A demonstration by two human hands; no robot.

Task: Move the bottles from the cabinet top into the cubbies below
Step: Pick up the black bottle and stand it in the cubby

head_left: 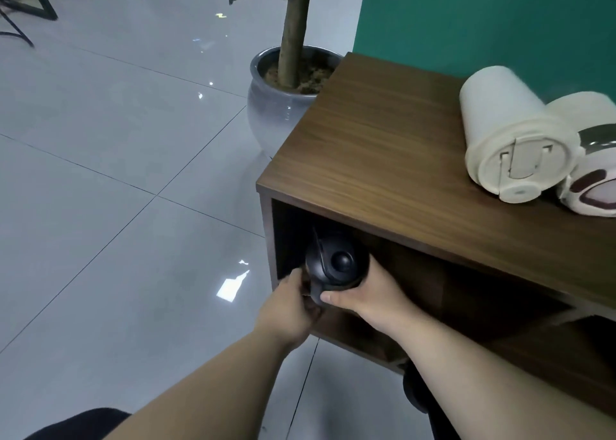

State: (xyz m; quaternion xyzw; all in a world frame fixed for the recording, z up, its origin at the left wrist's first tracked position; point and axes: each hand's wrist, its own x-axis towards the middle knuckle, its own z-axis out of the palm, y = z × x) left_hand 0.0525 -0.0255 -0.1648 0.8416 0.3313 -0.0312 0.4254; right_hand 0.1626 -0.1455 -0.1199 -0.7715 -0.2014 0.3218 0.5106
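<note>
A black bottle (336, 263) with a domed lid sits at the mouth of the leftmost cubby (290, 236) of the dark wooden cabinet (383, 159). Both hands hold it: my left hand (293, 306) grips its lower left side, and my right hand (366, 293) wraps its right side with the thumb across the front. On the cabinet top at the right stand a cream bottle (510, 132) with a flip lid and, beside it, a white bottle (590, 169) with brown patches, cut off by the frame edge.
A grey ceramic pot (276, 106) with a thick-stemmed plant stands on the tiled floor just behind the cabinet's left end. A green wall rises behind the cabinet. Black chair legs (26, 9) show at the far top left. More cubbies extend to the right.
</note>
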